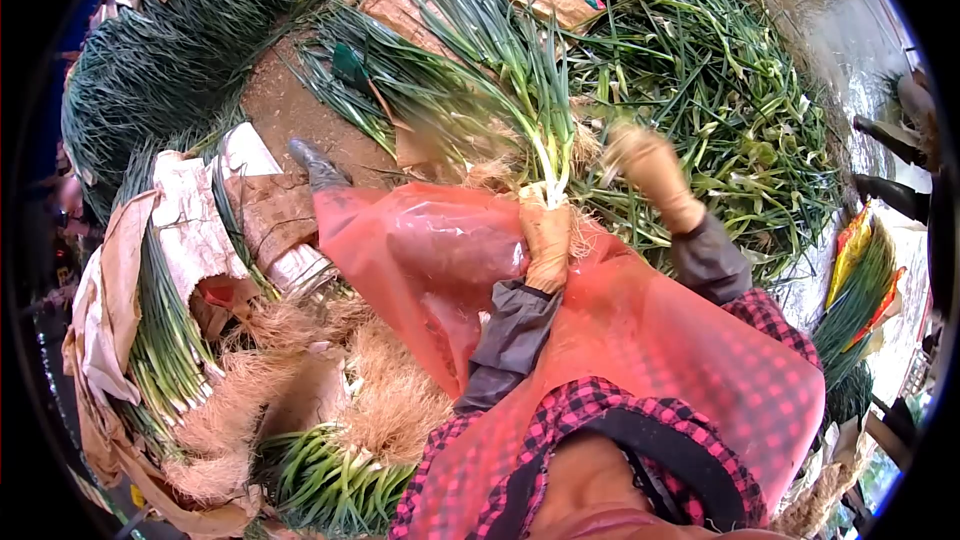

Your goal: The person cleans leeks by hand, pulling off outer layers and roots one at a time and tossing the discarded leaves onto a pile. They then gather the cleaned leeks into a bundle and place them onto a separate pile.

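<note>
My left hand [546, 235], in a tan glove, is wrapped round the white root end of a bunch of green onions [548, 130] above the red plastic apron [440, 240]. The leaves fan up and away from it. To the right, my right hand [650, 175], also gloved, is raised beside the bunch and blurred by motion. Its fingers are smeared, so what they hold, if anything, cannot be made out. Pale stringy roots [585, 235] hang next to my left hand.
A heap of loose green leaves [710, 100] lies at the right. Stacked green onions [170, 60] fill the upper left. Wrapped bundles with long tan roots [390, 390] lie at the lower left. A boot [322, 168] shows on the brown ground [290, 95].
</note>
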The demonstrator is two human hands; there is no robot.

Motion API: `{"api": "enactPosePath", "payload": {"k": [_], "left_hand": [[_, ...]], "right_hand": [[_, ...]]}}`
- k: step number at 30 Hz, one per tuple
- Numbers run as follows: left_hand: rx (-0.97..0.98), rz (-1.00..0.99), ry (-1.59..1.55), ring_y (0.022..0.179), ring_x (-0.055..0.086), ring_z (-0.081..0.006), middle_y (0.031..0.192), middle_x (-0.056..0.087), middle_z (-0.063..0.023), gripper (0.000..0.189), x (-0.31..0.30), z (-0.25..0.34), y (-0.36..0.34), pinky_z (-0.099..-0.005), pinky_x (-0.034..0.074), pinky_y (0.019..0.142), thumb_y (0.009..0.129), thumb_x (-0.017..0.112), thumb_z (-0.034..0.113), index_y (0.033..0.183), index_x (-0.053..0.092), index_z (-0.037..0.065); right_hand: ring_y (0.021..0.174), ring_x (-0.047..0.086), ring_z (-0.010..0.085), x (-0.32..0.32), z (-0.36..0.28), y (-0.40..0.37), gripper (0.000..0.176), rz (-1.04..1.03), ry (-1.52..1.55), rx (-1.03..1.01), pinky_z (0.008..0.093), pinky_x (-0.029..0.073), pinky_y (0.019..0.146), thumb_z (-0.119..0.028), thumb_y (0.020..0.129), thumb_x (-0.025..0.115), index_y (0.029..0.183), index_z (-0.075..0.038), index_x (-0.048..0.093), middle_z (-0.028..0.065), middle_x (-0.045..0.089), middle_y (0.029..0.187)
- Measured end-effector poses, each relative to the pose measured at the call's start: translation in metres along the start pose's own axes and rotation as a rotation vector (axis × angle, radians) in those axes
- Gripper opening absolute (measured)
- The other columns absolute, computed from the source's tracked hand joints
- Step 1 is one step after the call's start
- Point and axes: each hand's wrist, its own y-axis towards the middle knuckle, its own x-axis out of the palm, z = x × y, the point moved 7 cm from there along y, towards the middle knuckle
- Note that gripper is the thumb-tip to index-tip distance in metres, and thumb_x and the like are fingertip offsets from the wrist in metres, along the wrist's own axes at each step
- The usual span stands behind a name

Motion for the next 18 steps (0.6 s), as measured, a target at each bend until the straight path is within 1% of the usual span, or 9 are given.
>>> {"api": "enactPosePath", "payload": {"k": [1, 2, 3, 4, 7, 8, 9, 11, 18], "left_hand": [[-0.136, -0.02, -0.244, 0.064, 0.047, -0.0078, 0.079, 0.055, -0.0002, 0.016, -0.008, 0.027, -0.005, -0.022, 0.039, 0.052, 0.08, 0.056, -0.002, 0.096, 0.056, 0.002], [-0.177, -0.001, -0.322, 0.067, 0.048, -0.0075, 0.081, 0.056, -0.0006, 0.017, -0.013, 0.034, -0.006, -0.0218, 0.04, 0.055, 0.081, 0.056, -0.002, 0.097, 0.056, 0.002], [-0.21, 0.014, -0.401, 0.07, 0.049, -0.0072, 0.082, 0.056, -0.0009, 0.018, -0.015, 0.037, -0.004, -0.0215, 0.041, 0.059, 0.081, 0.057, -0.001, 0.099, 0.056, 0.001], [-0.226, 0.001, -0.536, 0.073, 0.05, -0.0075, 0.084, 0.057, -0.0009, 0.018, -0.016, 0.039, -0.005, -0.0212, 0.041, 0.063, 0.082, 0.057, -0.001, 0.1, 0.056, 0.001], [-0.267, -0.01, -0.754, 0.08, 0.051, -0.0083, 0.091, 0.056, -0.0009, 0.019, -0.013, 0.038, -0.006, -0.0217, 0.043, 0.072, 0.085, 0.054, -0.001, 0.103, 0.055, 0.001], [-0.29, -0.066, -0.765, 0.081, 0.052, -0.0085, 0.093, 0.056, -0.0015, 0.019, -0.015, 0.043, -0.009, -0.0217, 0.043, 0.073, 0.085, 0.055, 0.0, 0.105, 0.055, 0.001], [-0.308, -0.123, -0.772, 0.082, 0.052, -0.0087, 0.094, 0.057, -0.0022, 0.02, -0.015, 0.047, -0.011, -0.0217, 0.044, 0.075, 0.086, 0.055, 0.002, 0.106, 0.055, 0.002], [-0.275, -0.125, -0.846, 0.086, 0.054, -0.0095, 0.097, 0.057, -0.0031, 0.022, -0.018, 0.053, -0.011, -0.0223, 0.045, 0.076, 0.088, 0.054, 0.005, 0.109, 0.054, 0.002], [-0.522, -0.38, -1.214, 0.089, 0.057, -0.012, 0.104, 0.057, -0.006, 0.025, -0.013, 0.041, -0.024, -0.0236, 0.051, 0.073, 0.094, 0.045, 0.012, 0.117, 0.05, 0.001]], "right_hand": [[0.059, 0.054, 0.0107, -0.043, 0.046, -0.003, 0.021, 0.176, 0.6, 0.449, 0.0246, 0.048, 0.054, -0.017, 0.096, 0.04, 0.097, -0.007, 0.059, 0.0028, 0.06, 0.076], [0.069, 0.058, 0.0146, -0.064, 0.075, -0.009, 0.022, 0.378, 1.178, 0.652, 0.0273, 0.05, 0.062, -0.02, 0.095, 0.044, 0.103, -0.004, 0.057, 0.0063, 0.062, 0.083], [0.079, 0.059, 0.0183, -0.092, 0.092, -0.014, 0.027, 0.564, 0.393, 0.702, 0.0291, 0.051, 0.071, -0.023, 0.093, 0.048, 0.108, -0.001, 0.056, 0.0104, 0.062, 0.092], [0.079, 0.059, 0.0183, -0.08, 0.094, -0.016, 0.027, 0.57, 0.391, 0.697, 0.0291, 0.051, 0.071, -0.023, 0.093, 0.048, 0.108, -0.001, 0.056, 0.0104, 0.062, 0.092], [0.092, 0.057, 0.0171, 0.016, 0.066, -0.007, 0.046, 0.009, 0.483, 0.478, 0.0262, 0.048, 0.077, -0.033, 0.087, 0.059, 0.121, -0.003, 0.052, 0.0098, 0.059, 0.11], [0.089, 0.057, 0.0134, 0.026, 0.003, 0.001, 0.045, -0.295, 1.093, 0.585, 0.0228, 0.047, 0.073, -0.034, 0.087, 0.059, 0.12, -0.005, 0.053, 0.0062, 0.059, 0.108], [0.087, 0.056, 0.0101, 0.026, -0.039, 0.01, 0.041, -0.482, 1.243, 0.515, 0.0201, 0.045, 0.069, -0.031, 0.087, 0.059, 0.118, -0.005, 0.055, 0.003, 0.06, 0.105], [0.083, 0.054, 0.0065, 0.039, -0.079, 0.024, 0.033, -0.487, 1.38, 0.35, 0.0221, 0.045, 0.07, -0.027, 0.086, 0.06, 0.11, -0.004, 0.06, 0.0003, 0.06, 0.1], [0.08, 0.055, 0.0076, 0.033, -0.077, 0.037, 0.02, -0.585, 1.445, 0.257, 0.0242, 0.045, 0.072, -0.015, 0.085, 0.061, 0.098, 0.0, 0.063, 0.0016, 0.063, 0.088]]}}
